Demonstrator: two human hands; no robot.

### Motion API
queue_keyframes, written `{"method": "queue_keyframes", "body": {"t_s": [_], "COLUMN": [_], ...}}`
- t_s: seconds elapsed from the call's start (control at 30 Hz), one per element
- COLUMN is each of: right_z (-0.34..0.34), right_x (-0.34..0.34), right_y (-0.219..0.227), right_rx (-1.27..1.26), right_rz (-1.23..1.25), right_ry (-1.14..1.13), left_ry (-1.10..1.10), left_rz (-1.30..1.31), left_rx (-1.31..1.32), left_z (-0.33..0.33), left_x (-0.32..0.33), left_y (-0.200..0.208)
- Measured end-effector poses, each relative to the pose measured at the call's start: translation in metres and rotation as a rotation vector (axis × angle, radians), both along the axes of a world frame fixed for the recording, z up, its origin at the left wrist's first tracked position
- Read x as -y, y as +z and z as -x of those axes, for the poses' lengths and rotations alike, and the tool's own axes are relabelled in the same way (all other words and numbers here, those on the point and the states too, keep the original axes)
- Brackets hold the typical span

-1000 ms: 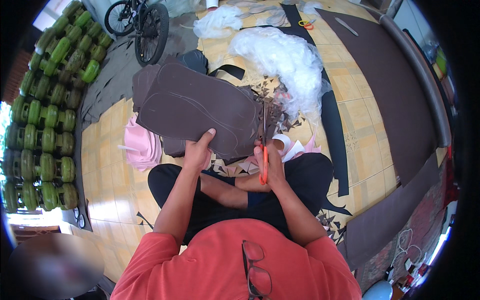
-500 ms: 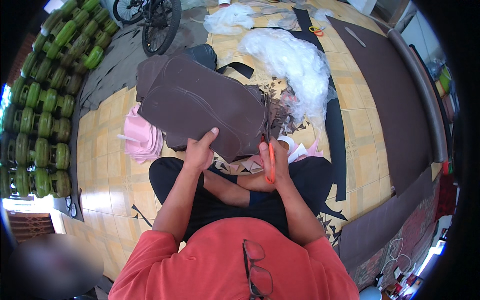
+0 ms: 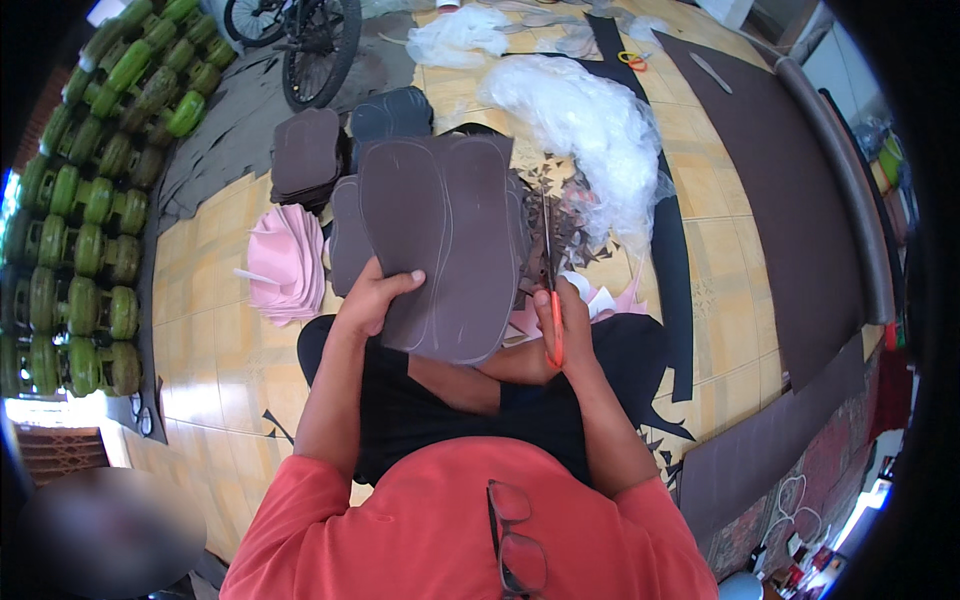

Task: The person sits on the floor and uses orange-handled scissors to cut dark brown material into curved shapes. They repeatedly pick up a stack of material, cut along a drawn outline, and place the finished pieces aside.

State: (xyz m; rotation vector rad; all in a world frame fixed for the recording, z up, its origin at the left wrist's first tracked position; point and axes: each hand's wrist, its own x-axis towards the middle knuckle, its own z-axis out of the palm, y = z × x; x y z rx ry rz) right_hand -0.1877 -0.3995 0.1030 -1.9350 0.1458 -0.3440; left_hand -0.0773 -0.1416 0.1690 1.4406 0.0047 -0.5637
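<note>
I sit cross-legged on a tiled floor. My left hand [image 3: 372, 297] grips the near left edge of a dark brown foam sheet [image 3: 445, 240] marked with pale sole outlines, holding it up in front of me. My right hand [image 3: 562, 325] is closed around orange-handled scissors [image 3: 551, 290], whose blades point away from me along the sheet's right edge. Small dark offcuts [image 3: 575, 235] lie on the floor beyond the blades.
Stacks of cut dark sole shapes [image 3: 310, 155] and a pink pile [image 3: 285, 262] lie at left. White plastic wrap [image 3: 590, 125] and long dark sheets [image 3: 780, 190] lie at right. Green gas cylinders [image 3: 90, 200] line the left wall; a bicycle wheel [image 3: 320, 50] stands beyond.
The brown sheet has been turned and raised, now standing lengthwise before me. My view shifted, bringing the stacks of cut shapes into sight. Both hands keep their grips.
</note>
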Motion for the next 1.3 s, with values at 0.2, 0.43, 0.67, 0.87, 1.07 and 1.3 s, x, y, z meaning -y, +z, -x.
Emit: {"method": "queue_keyframes", "body": {"t_s": [0.2,0.43,0.67,0.87,1.07,1.3], "right_z": [-0.013,-0.017,-0.007,0.002,0.001,-0.010], "right_x": [0.002,0.003,0.013,0.036,0.045,0.016], "right_y": [0.023,0.025,0.021,0.027,0.007,0.001], "right_rx": [0.070,0.137,0.009,-0.112,-0.315,-0.011], "right_rz": [0.037,0.056,-0.023,-0.132,-0.825,-0.893], "right_ry": [-0.062,-0.071,0.029,0.183,0.156,-0.089], "left_ry": [-0.135,-0.175,-0.206,-0.326,-0.502,-0.387], "left_rz": [-0.081,-0.089,-0.135,-0.237,-0.313,0.715], "left_rx": [-0.079,-0.107,-0.088,-0.059,-0.143,-0.499], "left_z": [0.016,0.023,0.012,-0.016,-0.012,0.004], "left_x": [0.002,0.006,-0.007,-0.030,-0.022,-0.028], "left_y": [0.003,0.001,0.000,0.022,0.025,-0.023]}}
